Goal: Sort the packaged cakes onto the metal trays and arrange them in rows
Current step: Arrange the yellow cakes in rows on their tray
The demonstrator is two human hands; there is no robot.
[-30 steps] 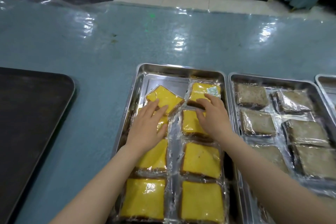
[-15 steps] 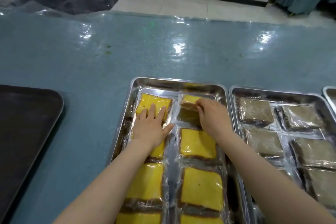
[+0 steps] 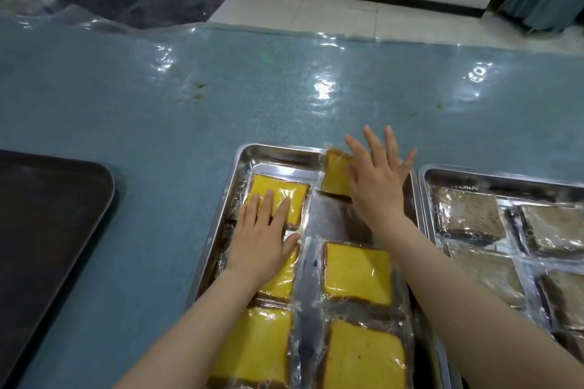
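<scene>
A metal tray (image 3: 278,153) holds several yellow cakes in clear wrap, laid in two columns. My left hand (image 3: 262,230) lies flat with straight fingers on the far-left yellow cake (image 3: 284,191). My right hand (image 3: 377,178) is spread open, fingers straight, against the far-right yellow cake (image 3: 335,174), which stands tilted at the tray's far rim. A bare patch of tray floor (image 3: 335,218) shows just behind that cake.
A second metal tray (image 3: 493,174) to the right holds several brown wrapped cakes (image 3: 467,213). A dark tray (image 3: 47,218) lies at the left. The blue table (image 3: 189,98) is covered in glossy plastic film; floor lies beyond its far edge.
My right hand has opened and pushed the far-right yellow cake up toward the tray's far rim. My left hand has stayed flat on the far-left cake. The camera tilted down and closer.
</scene>
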